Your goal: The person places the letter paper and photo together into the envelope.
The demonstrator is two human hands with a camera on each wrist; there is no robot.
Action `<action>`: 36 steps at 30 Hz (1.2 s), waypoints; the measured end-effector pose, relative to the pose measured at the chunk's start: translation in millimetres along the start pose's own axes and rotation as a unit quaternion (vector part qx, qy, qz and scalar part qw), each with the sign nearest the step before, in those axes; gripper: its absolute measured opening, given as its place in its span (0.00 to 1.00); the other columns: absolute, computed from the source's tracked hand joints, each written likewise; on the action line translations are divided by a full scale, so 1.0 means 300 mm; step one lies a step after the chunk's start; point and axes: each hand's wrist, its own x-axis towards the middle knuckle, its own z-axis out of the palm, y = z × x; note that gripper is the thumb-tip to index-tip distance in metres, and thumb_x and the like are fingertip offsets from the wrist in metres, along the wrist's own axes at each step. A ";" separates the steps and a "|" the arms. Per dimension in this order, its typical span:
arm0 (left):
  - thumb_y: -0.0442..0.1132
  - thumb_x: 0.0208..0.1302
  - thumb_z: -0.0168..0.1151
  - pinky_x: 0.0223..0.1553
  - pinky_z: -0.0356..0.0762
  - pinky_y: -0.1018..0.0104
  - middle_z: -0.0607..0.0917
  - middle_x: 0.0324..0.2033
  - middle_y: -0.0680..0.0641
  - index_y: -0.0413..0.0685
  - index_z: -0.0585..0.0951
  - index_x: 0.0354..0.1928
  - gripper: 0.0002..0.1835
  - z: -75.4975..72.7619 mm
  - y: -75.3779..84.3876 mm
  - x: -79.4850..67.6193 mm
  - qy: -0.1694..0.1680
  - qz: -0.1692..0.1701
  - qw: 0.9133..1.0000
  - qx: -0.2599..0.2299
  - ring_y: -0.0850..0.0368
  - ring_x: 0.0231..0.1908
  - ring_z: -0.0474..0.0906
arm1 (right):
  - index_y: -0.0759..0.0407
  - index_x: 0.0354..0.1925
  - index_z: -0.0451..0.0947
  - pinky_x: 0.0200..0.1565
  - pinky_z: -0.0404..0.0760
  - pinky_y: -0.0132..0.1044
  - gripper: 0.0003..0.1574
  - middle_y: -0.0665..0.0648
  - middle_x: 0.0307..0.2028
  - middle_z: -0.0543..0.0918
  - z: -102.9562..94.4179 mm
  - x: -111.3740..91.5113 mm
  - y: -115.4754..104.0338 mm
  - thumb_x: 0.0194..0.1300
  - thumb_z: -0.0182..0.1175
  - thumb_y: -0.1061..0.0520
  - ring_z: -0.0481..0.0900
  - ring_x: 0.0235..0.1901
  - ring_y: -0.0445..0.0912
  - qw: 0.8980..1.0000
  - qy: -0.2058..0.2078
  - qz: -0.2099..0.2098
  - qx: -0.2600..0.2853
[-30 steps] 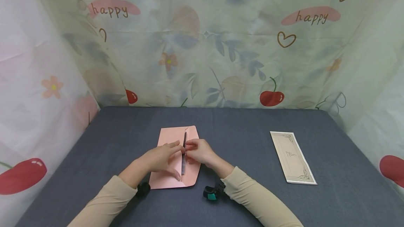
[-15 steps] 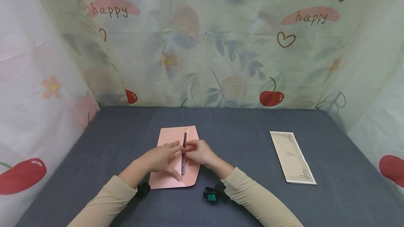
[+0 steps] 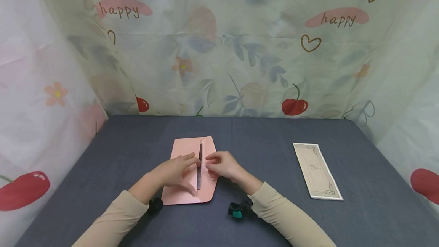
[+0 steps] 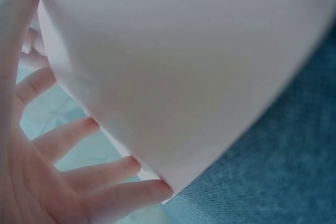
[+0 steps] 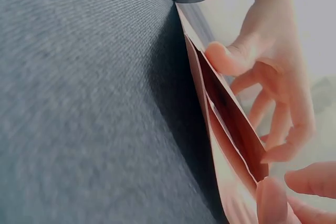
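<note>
A pink envelope [image 3: 185,146] lies on the table, its mouth [image 3: 199,170] gaping as a dark slit beside the unfolded flap. My left hand [image 3: 176,170] holds the pocket side, its thumb and fingertips spread along the mouth's edge. In the left wrist view, those fingertips [image 4: 152,190] meet the paper's edge. My right hand [image 3: 224,165] hovers over the flap with loosely bent fingers. The right wrist view shows its thumb and index finger apart, right by the far end of the mouth, with nothing visible between them.
To the right lies a narrow beige card [image 3: 317,170] with a dark ornamental border. A dark grey cloth [image 3: 264,155] covers the table. Patterned curtains [image 3: 219,48] enclose the back and sides. A black wrist camera with a teal patch [image 3: 236,210] sits below the right cuff.
My right hand has moved slightly right, away from the envelope's mouth, and its fingers have parted a little. The left hand and the envelope stay nearly as they were.
</note>
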 end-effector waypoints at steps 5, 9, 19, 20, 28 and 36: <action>0.68 0.33 0.72 0.54 0.71 0.43 0.64 0.67 0.40 0.62 0.70 0.52 0.41 0.001 -0.002 0.002 0.001 -0.001 1.000 0.002 0.36 0.61 0.68 | 0.69 0.49 0.76 0.27 0.82 0.34 0.18 0.62 0.33 0.83 -0.029 -0.016 0.000 0.59 0.58 0.64 0.78 0.20 0.39 1.000 0.006 0.003 0.005; 0.68 0.33 0.71 0.54 0.71 0.43 0.64 0.68 0.39 0.62 0.70 0.51 0.40 0.001 -0.001 0.000 -0.003 -0.002 1.000 -0.003 0.34 0.62 0.67 | 0.69 0.48 0.76 0.28 0.83 0.35 0.18 0.64 0.35 0.84 -0.058 -0.029 0.000 0.59 0.58 0.63 0.79 0.23 0.39 1.000 0.013 -0.002 -0.009; 0.68 0.32 0.71 0.56 0.69 0.41 0.62 0.69 0.41 0.65 0.69 0.50 0.40 0.005 0.000 -0.002 -0.010 -0.016 1.000 -0.012 0.31 0.63 0.63 | 0.70 0.47 0.77 0.30 0.83 0.38 0.17 0.66 0.37 0.84 -0.157 -0.071 0.009 0.60 0.59 0.62 0.81 0.26 0.43 0.998 0.028 -0.020 -0.049; 0.68 0.32 0.71 0.56 0.69 0.40 0.62 0.69 0.41 0.65 0.69 0.50 0.40 0.005 0.000 -0.002 -0.011 -0.017 1.000 -0.012 0.31 0.63 0.63 | 0.70 0.48 0.76 0.31 0.83 0.38 0.17 0.67 0.37 0.84 -0.169 -0.076 0.011 0.61 0.59 0.62 0.82 0.27 0.43 0.998 0.029 -0.022 -0.051; 0.68 0.32 0.71 0.56 0.68 0.39 0.62 0.69 0.40 0.63 0.70 0.50 0.40 0.008 -0.005 0.000 -0.008 -0.003 1.000 -0.013 0.30 0.63 0.64 | 0.72 0.51 0.74 0.34 0.83 0.40 0.19 0.70 0.42 0.82 -0.269 -0.110 0.047 0.63 0.57 0.61 0.83 0.31 0.47 0.998 0.045 -0.019 -0.048; 0.68 0.32 0.71 0.57 0.67 0.39 0.62 0.69 0.40 0.63 0.70 0.50 0.40 0.005 -0.006 0.001 -0.009 -0.003 1.000 -0.014 0.30 0.63 0.63 | 0.73 0.50 0.73 0.34 0.83 0.38 0.20 0.70 0.41 0.82 -0.358 -0.150 0.102 0.63 0.58 0.60 0.82 0.30 0.44 0.997 0.072 0.002 -0.038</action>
